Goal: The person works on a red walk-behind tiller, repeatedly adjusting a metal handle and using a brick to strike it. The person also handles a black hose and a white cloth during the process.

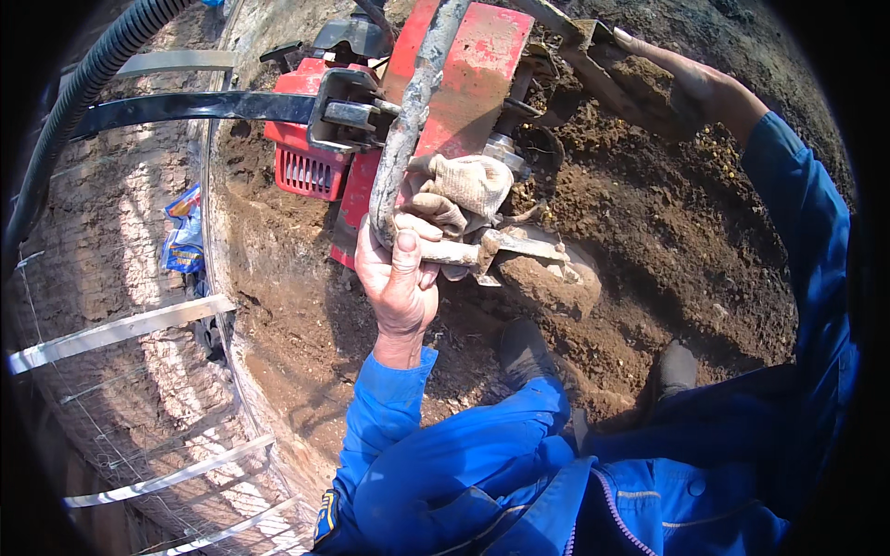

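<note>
My left hand [399, 278] is closed round the bent end of a mud-caked metal bar [422, 97], its thumb lying on top. The bar belongs to a red motor tiller [477, 74] that sits on the soil in front of me. A bunched pair of dirty cream work gloves [468, 185] rests on the machine just beyond that hand. At the far right my right hand [705, 88] lies against a soil-caked metal plate [644, 83], with straight fingers stretched along its edge. Its thumb is hidden. Closer to me is a muddy metal end piece [552, 278].
Loose dug soil [686, 241] spreads to the right, with my two boots [528, 352] on it. A wooden edge and pale slats [125, 332] run down the left side. Beside them lies a blue plastic package [184, 232]. A black ribbed hose [93, 83] arches across the upper left.
</note>
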Motion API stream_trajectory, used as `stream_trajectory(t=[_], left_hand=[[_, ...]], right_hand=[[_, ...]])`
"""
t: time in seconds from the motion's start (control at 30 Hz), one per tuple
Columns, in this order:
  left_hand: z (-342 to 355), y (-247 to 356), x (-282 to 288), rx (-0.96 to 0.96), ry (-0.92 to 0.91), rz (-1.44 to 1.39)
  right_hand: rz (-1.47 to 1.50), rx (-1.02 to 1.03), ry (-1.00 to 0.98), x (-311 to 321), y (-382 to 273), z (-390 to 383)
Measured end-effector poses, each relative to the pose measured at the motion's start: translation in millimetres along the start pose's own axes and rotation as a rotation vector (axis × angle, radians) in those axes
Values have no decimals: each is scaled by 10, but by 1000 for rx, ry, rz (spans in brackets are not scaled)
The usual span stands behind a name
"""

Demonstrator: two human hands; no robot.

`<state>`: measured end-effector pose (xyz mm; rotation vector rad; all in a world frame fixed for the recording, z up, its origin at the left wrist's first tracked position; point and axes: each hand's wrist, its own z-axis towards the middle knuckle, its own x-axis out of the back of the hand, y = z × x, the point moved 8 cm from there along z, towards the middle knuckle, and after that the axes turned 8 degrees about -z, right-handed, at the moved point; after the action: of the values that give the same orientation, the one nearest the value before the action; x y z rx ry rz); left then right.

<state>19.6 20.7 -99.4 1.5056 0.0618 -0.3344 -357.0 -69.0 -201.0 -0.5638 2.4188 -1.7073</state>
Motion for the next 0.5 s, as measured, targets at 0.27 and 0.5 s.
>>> stream_trajectory(t=[0.27, 0.5], left_hand=[[-146, -102, -53, 81, 10, 49], [-134, -41, 106, 53, 39, 30]], right_hand=[[-104, 51, 4, -18, -219, -18], [-189, 114, 15, 30, -332, -121]])
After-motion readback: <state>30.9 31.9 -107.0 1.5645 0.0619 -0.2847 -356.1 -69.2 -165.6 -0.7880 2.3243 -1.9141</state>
